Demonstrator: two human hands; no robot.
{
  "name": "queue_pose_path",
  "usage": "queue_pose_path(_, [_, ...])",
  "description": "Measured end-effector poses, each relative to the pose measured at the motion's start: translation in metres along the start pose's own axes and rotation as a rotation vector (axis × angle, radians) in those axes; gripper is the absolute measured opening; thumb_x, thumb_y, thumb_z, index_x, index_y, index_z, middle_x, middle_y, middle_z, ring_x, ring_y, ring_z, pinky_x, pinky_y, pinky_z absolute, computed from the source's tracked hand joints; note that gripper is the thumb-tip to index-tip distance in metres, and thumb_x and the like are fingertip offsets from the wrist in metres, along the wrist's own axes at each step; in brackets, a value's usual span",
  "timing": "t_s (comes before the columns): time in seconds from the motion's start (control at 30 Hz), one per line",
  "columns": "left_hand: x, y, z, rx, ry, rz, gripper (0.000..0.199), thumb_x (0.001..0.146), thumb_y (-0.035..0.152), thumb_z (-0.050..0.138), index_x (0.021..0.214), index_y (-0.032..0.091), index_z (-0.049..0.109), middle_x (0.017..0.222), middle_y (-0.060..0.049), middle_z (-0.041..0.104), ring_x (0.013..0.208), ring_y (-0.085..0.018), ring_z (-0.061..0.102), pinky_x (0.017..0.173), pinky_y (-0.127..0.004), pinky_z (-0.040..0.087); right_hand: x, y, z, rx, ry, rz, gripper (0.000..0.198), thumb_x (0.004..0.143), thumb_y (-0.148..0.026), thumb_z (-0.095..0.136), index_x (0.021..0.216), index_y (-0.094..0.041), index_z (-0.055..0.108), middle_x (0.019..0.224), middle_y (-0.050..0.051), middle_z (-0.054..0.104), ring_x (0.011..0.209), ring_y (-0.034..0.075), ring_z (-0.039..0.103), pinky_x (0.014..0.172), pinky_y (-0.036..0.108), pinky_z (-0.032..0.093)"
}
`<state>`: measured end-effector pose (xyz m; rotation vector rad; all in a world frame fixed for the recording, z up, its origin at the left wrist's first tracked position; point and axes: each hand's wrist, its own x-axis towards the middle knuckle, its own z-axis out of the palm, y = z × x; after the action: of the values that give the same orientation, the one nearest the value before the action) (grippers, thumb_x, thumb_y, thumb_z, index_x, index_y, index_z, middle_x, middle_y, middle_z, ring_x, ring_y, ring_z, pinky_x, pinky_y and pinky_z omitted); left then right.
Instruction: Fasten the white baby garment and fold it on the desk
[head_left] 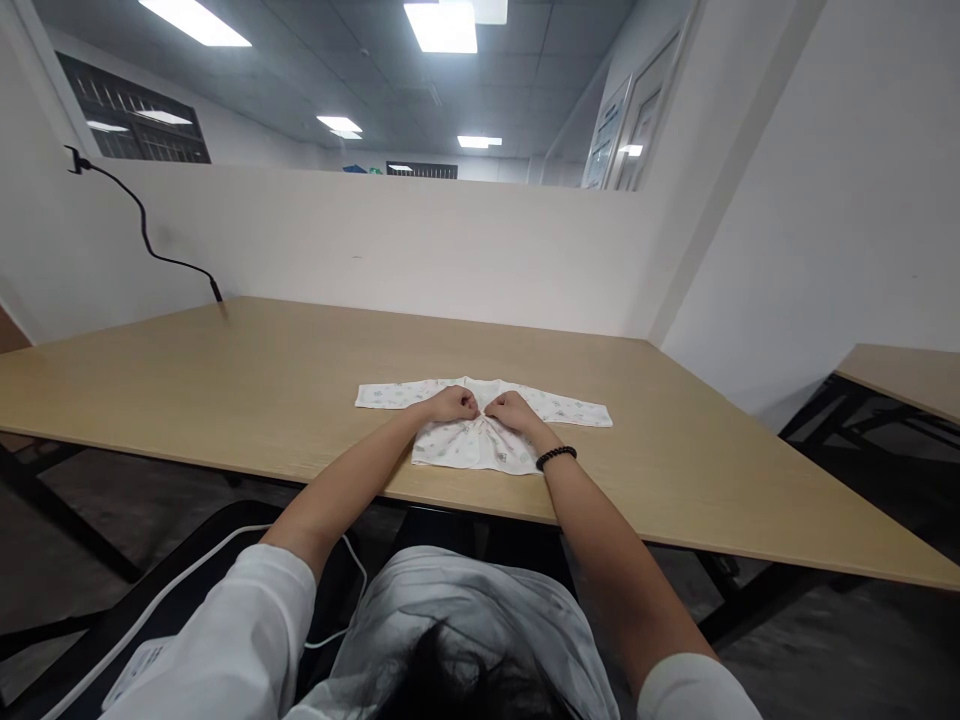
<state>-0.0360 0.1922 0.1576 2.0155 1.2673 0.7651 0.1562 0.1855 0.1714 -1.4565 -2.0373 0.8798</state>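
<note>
A small white long-sleeved shirt with a faint print lies on the wooden table, its two sleeves spread to the left and right. My left hand and my right hand are close together over its middle, fingers closed in a pinch on the cloth. Between them the fabric is gathered, and creases fan down toward the hem. My fingertips partly hide what they grip at the shirt's centre. A dark beaded bracelet circles my right wrist.
A black flexible-arm holder rises at the table's back left corner. A low white wall stands behind the table. Another table is at the right. A white cable runs beside me on the left.
</note>
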Motion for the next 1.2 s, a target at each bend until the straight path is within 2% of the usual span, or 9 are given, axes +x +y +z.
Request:
queue_pose_path(0.13, [-0.002,0.001,0.000,-0.011,0.024,0.007,0.025,0.063,0.035,0.074,0.078,0.018,0.064,0.063,0.004,0.055,0.059,-0.012,0.050,0.053,-0.022,0.036,0.001,0.001,-0.001,0.021,0.070,0.002,0.009,0.068,-0.017,0.063,0.066,-0.013,0.071,0.056,-0.001,0.060,0.055,0.013,0.052,0.053,0.022,0.036])
queue_pose_path(0.23, [-0.004,0.003,-0.001,-0.039,0.003,0.043,0.026,0.065,0.036,0.074,0.081,0.018,0.063,0.062,0.005,0.053,0.058,-0.013,0.049,0.054,-0.022,0.036,0.001,0.001,-0.002,0.039,0.075,-0.038,0.010,0.067,-0.018,0.066,0.069,-0.014,0.075,0.064,0.002,0.068,0.067,0.015,0.059,0.061,0.023,0.041])
queue_pose_path(0.43, [-0.008,0.011,-0.008,-0.057,-0.111,0.091,0.024,0.069,0.039,0.070,0.068,0.019,0.056,0.063,0.003,0.052,0.060,-0.013,0.048,0.057,-0.024,0.037,-0.004,-0.005,-0.008,0.080,0.067,-0.050,0.018,0.071,-0.034,0.069,0.072,-0.016,0.065,0.053,-0.005,0.052,0.052,0.011,0.046,0.051,0.023,0.032])
queue_pose_path(0.5, [-0.010,0.015,-0.011,-0.076,-0.217,0.110,0.026,0.070,0.040,0.069,0.064,0.019,0.054,0.063,0.003,0.052,0.062,-0.013,0.049,0.060,-0.025,0.038,-0.006,-0.006,-0.010,0.071,0.007,-0.077,0.026,0.069,-0.039,0.072,0.066,-0.019,0.056,0.050,-0.008,0.045,0.048,0.010,0.040,0.047,0.023,0.027])
queue_pose_path(0.6, [-0.012,0.020,-0.013,-0.090,-0.355,0.180,0.021,0.068,0.036,0.072,0.068,0.018,0.059,0.073,0.000,0.060,0.075,-0.016,0.056,0.071,-0.026,0.042,-0.009,-0.004,-0.013,0.002,-0.138,-0.126,0.035,0.065,-0.041,0.073,0.057,-0.021,0.046,0.046,-0.009,0.037,0.047,0.009,0.034,0.046,0.024,0.022])
queue_pose_path(0.67, [-0.012,0.021,-0.013,-0.050,-0.353,0.205,0.020,0.066,0.034,0.075,0.073,0.018,0.064,0.079,0.000,0.063,0.080,-0.017,0.057,0.075,-0.026,0.042,-0.010,-0.001,-0.015,-0.055,-0.172,-0.166,0.034,0.063,-0.039,0.073,0.054,-0.020,0.046,0.047,-0.008,0.037,0.048,0.008,0.034,0.047,0.023,0.022])
queue_pose_path(0.87, [-0.010,0.014,-0.016,0.009,-0.210,0.236,0.023,0.066,0.030,0.077,0.082,0.018,0.066,0.083,0.000,0.063,0.080,-0.016,0.055,0.077,-0.027,0.042,-0.011,-0.001,-0.017,-0.151,-0.189,-0.237,0.035,0.061,-0.039,0.075,0.052,-0.019,0.048,0.048,-0.006,0.042,0.051,0.009,0.039,0.051,0.023,0.027])
queue_pose_path(1.07, [-0.012,0.014,-0.020,0.111,-0.247,0.342,0.014,0.071,0.027,0.075,0.083,0.019,0.074,0.090,-0.002,0.069,0.092,-0.019,0.058,0.085,-0.029,0.041,-0.010,-0.004,-0.015,-0.143,-0.206,-0.224,0.013,0.061,-0.025,0.068,0.057,-0.016,0.060,0.050,-0.003,0.052,0.053,0.011,0.046,0.052,0.023,0.032])
queue_pose_path(1.2, [-0.010,0.010,-0.020,0.114,-0.275,0.323,0.016,0.069,0.027,0.077,0.082,0.018,0.075,0.090,-0.003,0.069,0.090,-0.019,0.059,0.085,-0.029,0.042,-0.008,-0.002,-0.015,-0.116,-0.199,-0.215,0.008,0.061,-0.022,0.064,0.057,-0.015,0.061,0.051,-0.003,0.054,0.055,0.011,0.048,0.053,0.023,0.032])
